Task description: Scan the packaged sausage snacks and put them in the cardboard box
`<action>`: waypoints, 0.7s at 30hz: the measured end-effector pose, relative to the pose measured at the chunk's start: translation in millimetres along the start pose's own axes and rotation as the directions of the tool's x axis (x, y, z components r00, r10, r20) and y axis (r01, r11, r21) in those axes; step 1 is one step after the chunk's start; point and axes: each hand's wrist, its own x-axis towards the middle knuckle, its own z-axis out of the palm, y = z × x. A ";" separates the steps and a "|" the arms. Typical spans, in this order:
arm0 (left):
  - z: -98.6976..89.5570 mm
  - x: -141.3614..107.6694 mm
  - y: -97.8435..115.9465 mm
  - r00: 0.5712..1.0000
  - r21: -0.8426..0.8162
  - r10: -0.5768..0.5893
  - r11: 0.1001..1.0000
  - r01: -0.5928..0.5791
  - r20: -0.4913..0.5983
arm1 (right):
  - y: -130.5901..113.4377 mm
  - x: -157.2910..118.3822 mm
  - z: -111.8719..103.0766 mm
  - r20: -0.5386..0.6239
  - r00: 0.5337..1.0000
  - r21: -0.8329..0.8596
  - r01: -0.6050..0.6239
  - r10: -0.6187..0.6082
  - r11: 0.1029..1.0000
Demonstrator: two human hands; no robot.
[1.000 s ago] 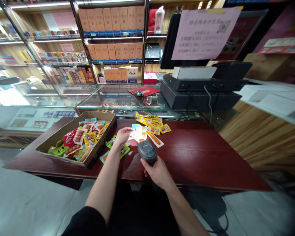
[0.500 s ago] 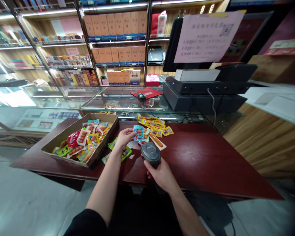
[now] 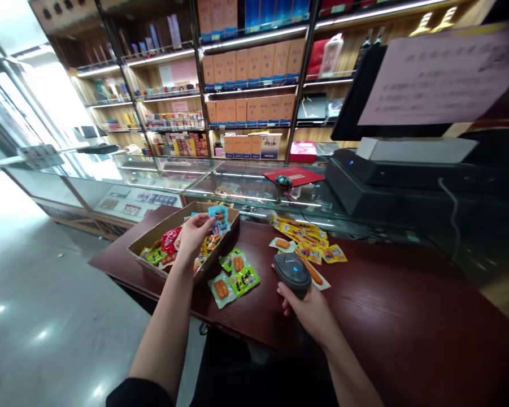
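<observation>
My left hand (image 3: 195,234) pinches a small blue snack packet (image 3: 219,219) above the right side of an open cardboard box (image 3: 136,249). Inside the box lie many snack packets in red, yellow and green. My right hand (image 3: 309,311) is wrapped round the handle of a dark grey barcode scanner (image 3: 293,271), whose top shows a small blue light. Between the hands, green packets (image 3: 244,281) and a clear-fronted sausage packet (image 3: 221,289) rest on the table. Beyond the scanner lie a long sausage packet (image 3: 317,277) and several yellow packets (image 3: 305,234).
The dark red wooden table (image 3: 381,328) meets a glass display counter (image 3: 254,189) at its far side. A red mat (image 3: 300,175) with a computer mouse (image 3: 283,181) is on the glass. At right stands a monitor with a pink paper sign (image 3: 432,79). Shelves of boxes (image 3: 254,68) line the back.
My left hand has carried the blue packet leftward, from near the scanner to over the box. The scanner's blue light now shows. The whole view has turned left.
</observation>
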 end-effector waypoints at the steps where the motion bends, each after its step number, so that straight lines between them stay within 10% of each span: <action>1: -10.8 4.4 3.6 0.999 0.013 0.022 1.000 -0.022 -0.045 | 0.9 3.6 1.8 0.008 1.000 -0.001 -0.003 0.003 1.000; 9: -41.6 17.8 7.5 0.977 -0.044 0.107 0.992 -0.117 -0.187 | 6.4 12.4 12.6 0.039 0.999 -0.018 0.020 -0.019 1.000; 21: 53.8 -11.3 -43.0 0.996 0.023 0.002 1.000 -0.004 0.094 | 1.6 -1.1 -19.8 -0.062 0.998 0.013 -0.008 0.009 1.000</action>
